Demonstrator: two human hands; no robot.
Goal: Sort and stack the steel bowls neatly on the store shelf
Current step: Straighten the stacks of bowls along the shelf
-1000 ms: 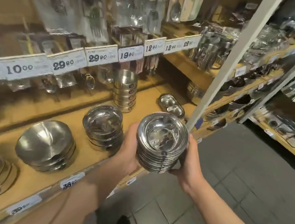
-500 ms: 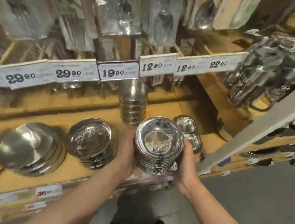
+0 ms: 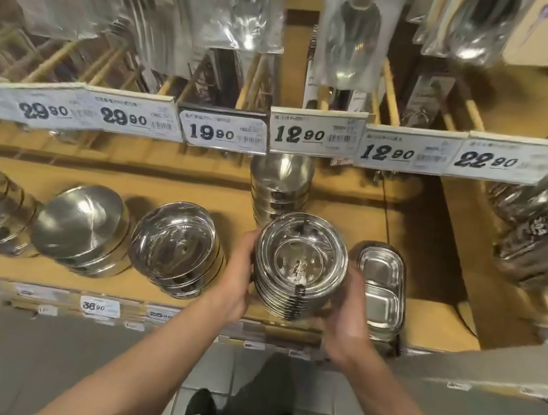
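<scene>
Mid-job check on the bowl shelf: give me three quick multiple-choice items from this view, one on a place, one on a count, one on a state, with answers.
1. Where is the held stack of bowls?
A. Between the open-bowl stack and the divided trays
B. On the floor
C. On the top rail with the hanging packs

2. How many price tags on the upper rail read 12.90?
A. None
B. Two
C. Four

3. How is the held stack gripped?
A. One hand from above
B. Both hands, one on each side
C. Not touched at all

Answers:
1 A: the open-bowl stack lies to its left and the divided trays to its right.
2 B: the first 12.90 tag and the second 12.90 tag sit side by side.
3 B: the left hand and right hand clasp opposite sides.
</scene>
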